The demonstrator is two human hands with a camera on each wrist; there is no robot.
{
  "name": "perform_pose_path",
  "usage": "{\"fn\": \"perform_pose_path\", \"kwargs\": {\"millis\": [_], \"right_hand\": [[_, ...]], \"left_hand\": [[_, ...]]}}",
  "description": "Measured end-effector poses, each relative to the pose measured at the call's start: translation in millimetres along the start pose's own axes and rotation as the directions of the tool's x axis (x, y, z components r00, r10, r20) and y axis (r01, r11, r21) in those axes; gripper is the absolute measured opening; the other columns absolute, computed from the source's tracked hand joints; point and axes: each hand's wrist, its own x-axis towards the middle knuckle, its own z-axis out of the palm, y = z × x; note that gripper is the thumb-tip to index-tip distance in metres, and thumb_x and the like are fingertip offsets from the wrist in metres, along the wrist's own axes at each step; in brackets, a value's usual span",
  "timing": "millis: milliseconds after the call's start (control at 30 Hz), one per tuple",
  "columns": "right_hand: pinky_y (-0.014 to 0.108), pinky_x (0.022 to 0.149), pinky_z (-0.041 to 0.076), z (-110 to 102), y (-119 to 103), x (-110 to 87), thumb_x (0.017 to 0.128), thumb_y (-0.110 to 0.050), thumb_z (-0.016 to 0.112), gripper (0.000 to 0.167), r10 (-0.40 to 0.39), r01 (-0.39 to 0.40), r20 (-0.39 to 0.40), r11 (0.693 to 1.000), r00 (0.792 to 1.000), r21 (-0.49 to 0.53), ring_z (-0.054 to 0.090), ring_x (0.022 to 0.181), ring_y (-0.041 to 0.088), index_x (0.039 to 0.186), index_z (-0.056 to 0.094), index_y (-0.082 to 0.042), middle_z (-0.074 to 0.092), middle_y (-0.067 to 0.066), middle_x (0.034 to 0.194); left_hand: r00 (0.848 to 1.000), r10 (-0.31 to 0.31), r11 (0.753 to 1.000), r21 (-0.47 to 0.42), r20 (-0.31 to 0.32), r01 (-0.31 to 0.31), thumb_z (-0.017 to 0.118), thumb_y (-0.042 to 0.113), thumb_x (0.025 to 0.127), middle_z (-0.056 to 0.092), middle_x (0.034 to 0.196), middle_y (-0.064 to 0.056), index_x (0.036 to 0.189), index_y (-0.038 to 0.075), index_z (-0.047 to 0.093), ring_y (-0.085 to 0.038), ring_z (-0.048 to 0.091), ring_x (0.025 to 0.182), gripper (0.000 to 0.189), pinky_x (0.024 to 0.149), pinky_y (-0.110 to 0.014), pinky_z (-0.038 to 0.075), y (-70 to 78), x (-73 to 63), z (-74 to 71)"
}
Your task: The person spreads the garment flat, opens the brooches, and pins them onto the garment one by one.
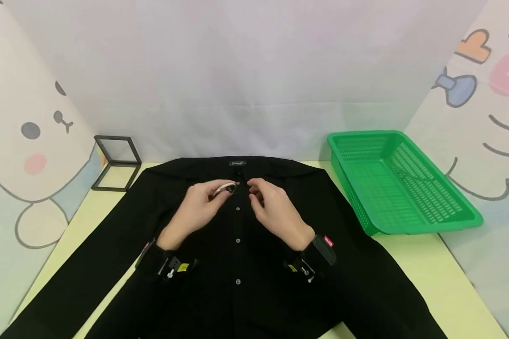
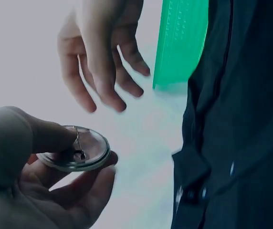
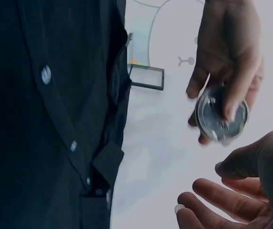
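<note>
My left hand pinches a round pin-back badge above the upper front of a black button-up shirt. In the left wrist view, the thumb lies on the badge's metallic back, beside a thin wire pin, with fingers supporting it from below. A short gap separates the badge from my right hand, whose loosely bent fingers hold nothing. The shirt lies spread out, collar at the far side, with its row of buttons running between my hands. Its left sleeve stretches toward the near corner.
To the right stands a green perforated basket, beside the shirt's shoulder and sleeve. A hinged black frame sits at the back left. White cloth backs the pale yellow table, and cartoon-printed panels flank both sides.
</note>
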Motion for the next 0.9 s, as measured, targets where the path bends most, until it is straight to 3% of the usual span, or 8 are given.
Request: {"fn": "perform_pose_path", "kwargs": {"millis": [200,333,433,500,633,900], "right_hand": [[0.027,0.086,0.055,5,-2,32.8,0.106,-0.012,0.058,0.026,-0.035,0.038,0.084,0.999,0.996,-0.029,0.066,0.101,0.017,0.13,0.064,-0.004,0.068,0.01,0.119],[0.03,0.084,0.055,20,-1,51.2,0.106,-0.013,0.058,0.027,-0.02,0.021,0.178,1.0,0.984,-0.005,0.066,0.099,0.018,0.13,0.065,-0.004,0.068,0.012,0.121],[0.029,0.083,0.056,34,3,60.8,0.106,-0.014,0.057,0.027,0.026,-0.032,0.232,0.999,0.972,0.022,0.066,0.098,0.017,0.13,0.065,-0.005,0.068,0.011,0.121],[0.028,0.081,0.056,43,7,64.8,0.107,-0.014,0.057,0.027,0.063,-0.077,0.255,0.996,0.965,0.047,0.067,0.098,0.017,0.131,0.064,-0.005,0.068,0.01,0.119],[0.027,0.076,0.055,58,16,68.1,0.107,-0.014,0.056,0.029,0.114,-0.145,0.287,0.985,0.951,0.091,0.067,0.093,0.016,0.132,0.063,-0.003,0.07,0.009,0.114],[0.029,0.073,0.054,79,22,71.5,0.106,-0.014,0.057,0.03,0.142,-0.19,0.321,0.974,0.937,0.124,0.066,0.085,0.016,0.132,0.064,-0.001,0.07,0.01,0.114]], "left_hand": [[0.994,-0.04,0.992,0.113,-0.098,0.051,0.062,0.008,0.103,0.075,0.089,-0.014,0.13,0.004,0.07,-0.011,0.053,0.057,0.028,0.052,-0.025,0.039,-26.6,2.6,-34.5],[0.99,-0.069,0.982,0.164,-0.123,0.089,0.061,0.004,0.102,0.067,0.07,-0.012,0.135,0.002,0.065,-0.008,0.045,0.05,0.033,0.05,-0.025,0.035,-46.7,0.0,-45.3],[0.987,-0.102,0.978,0.168,-0.127,0.123,0.06,0.002,0.102,0.053,0.058,-0.006,0.137,0.001,0.064,-0.008,0.037,0.046,0.035,0.05,-0.026,0.032,-59.4,-3.0,-45.3],[0.984,-0.124,0.976,0.16,-0.13,0.144,0.06,0.002,0.102,0.054,0.06,-0.007,0.136,0.001,0.064,-0.007,0.04,0.048,0.035,0.051,-0.026,0.033,-66.5,-4.8,-43.3],[0.976,-0.174,0.972,0.136,-0.13,0.192,0.06,0.002,0.101,0.063,0.072,-0.012,0.133,0.001,0.066,-0.009,0.053,0.058,0.032,0.056,-0.026,0.04,-77.7,-7.3,-39.1],[0.955,-0.26,0.955,0.107,-0.143,0.276,0.063,0.004,0.101,0.073,0.097,-0.023,0.133,-0.002,0.066,-0.03,0.067,0.074,0.032,0.063,-0.027,0.048,-94.3,-7.9,-33.9]]}}
